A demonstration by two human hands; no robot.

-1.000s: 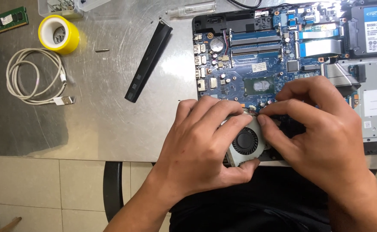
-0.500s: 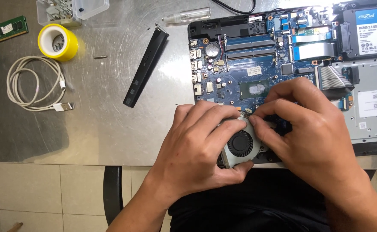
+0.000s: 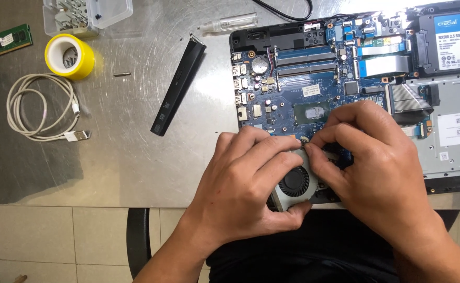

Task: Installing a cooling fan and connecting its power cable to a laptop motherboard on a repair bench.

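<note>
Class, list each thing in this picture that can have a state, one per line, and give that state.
laptop: bottom cover off, board exposed
cooling fan: at the laptop's near edge, gripped by both hands
left hand: fingers curled around the fan
right hand: fingertips pinching at the fan's top edge
white cable: coiled, unplugged
yellow tape roll: lying flat
clear plastic box: open
black drive bezel: detached, lying on the table

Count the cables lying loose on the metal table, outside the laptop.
2. A coiled white cable lies at the left, below the yellow tape roll. A black cable loops at the top edge, above the open laptop. The hands could hide others.
</note>
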